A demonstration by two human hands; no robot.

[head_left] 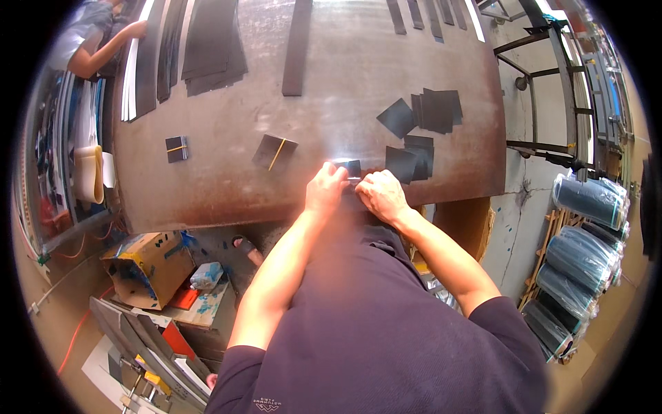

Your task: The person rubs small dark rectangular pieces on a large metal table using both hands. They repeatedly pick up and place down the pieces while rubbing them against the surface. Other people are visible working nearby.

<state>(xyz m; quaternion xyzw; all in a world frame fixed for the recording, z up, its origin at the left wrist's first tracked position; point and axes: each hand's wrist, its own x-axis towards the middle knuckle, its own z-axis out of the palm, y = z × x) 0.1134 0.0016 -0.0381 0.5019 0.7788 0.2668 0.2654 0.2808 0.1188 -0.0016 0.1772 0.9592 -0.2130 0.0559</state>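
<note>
Close to the table's near edge, a small dark square piece [353, 168] stands between my two hands, with a thin pale strip along its near side. My left hand [327, 190] has its fingers closed at the piece's left side. My right hand [383, 196] pinches at its near right corner. Both sets of fingertips nearly meet, and they partly hide the piece. Just right of my right hand lie overlapping dark square sheets [400, 164]. Leftward on the table, a dark square stack [274, 152] has a yellow band across it, and a smaller banded stack [176, 149] lies beyond.
More dark squares [438, 110] lie at the right of the metal table [331, 121]. Long dark strips [298, 48] and sheets [210, 48] cover its far side. A co-worker's hand [136, 30] touches strips at far left. Wrapped rolls [579, 252] and a metal rack [576, 83] stand right.
</note>
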